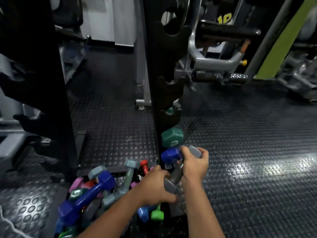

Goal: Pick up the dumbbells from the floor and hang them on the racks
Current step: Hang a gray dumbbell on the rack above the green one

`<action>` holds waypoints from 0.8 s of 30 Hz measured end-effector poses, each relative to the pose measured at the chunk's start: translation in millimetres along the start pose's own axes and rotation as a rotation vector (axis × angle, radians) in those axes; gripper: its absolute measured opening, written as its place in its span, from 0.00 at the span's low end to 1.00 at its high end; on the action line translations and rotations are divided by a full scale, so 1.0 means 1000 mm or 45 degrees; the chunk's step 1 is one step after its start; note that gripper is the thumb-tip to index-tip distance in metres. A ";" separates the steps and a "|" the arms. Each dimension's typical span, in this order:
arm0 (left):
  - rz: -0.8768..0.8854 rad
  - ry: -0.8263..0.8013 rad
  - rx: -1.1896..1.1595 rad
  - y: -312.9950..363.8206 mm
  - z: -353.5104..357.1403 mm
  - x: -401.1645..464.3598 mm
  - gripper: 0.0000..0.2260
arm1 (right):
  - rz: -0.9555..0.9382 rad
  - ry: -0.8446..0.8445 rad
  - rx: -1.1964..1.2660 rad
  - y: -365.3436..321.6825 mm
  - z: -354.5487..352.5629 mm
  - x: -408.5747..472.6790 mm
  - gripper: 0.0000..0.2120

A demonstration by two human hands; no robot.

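1. Both hands grip one grey dumbbell (178, 170): the right hand (193, 164) curls round its handle and upper head, and the left hand (154, 184) wraps the lower head.
2. Held tilted, the grey dumbbell sits just beside the foot of the black rack (164, 69), its upper end touching or nearly touching a blue dumbbell (169, 155) already seated on a low hook.
3. Above that one, a green dumbbell (171, 137) rests on the next hook, and a further teal end shows higher up; the upper cradles hold nothing.
4. Left of the hands, a pile of dumbbells (96, 194) lies at the rack's base: a long blue one, pale grey-blue ones, pink, red and a small bright green one.
5. Studded black rubber floor (248, 143) spreads around, with grey gym machines (214, 59) behind.
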State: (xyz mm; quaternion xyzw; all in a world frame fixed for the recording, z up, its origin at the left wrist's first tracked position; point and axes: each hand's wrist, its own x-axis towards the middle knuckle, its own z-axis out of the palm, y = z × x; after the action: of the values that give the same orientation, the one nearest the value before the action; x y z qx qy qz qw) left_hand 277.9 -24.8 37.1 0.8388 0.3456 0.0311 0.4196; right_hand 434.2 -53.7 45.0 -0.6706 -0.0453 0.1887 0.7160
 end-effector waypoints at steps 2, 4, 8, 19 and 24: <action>0.030 0.050 -0.056 0.010 -0.008 -0.002 0.30 | -0.025 -0.013 0.038 -0.012 0.003 0.006 0.19; 0.073 0.101 -0.129 0.018 -0.017 -0.004 0.32 | -0.025 0.007 0.084 -0.023 0.004 0.011 0.20; 0.181 0.202 -0.356 0.026 -0.033 -0.006 0.30 | 0.013 0.014 0.260 -0.049 0.002 0.020 0.20; 0.194 0.917 -0.720 0.027 -0.070 0.038 0.34 | -0.114 -0.201 0.333 -0.163 0.037 0.030 0.17; 0.181 0.884 -0.765 0.046 -0.110 0.065 0.27 | -0.152 -0.358 0.265 -0.195 0.067 0.042 0.19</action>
State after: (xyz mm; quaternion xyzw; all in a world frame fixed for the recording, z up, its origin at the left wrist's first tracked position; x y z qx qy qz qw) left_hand 315.4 70.5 126.2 0.6414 0.3831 0.4376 0.5004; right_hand 492.7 17.3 233.9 -0.5559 -0.1648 0.2413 0.7782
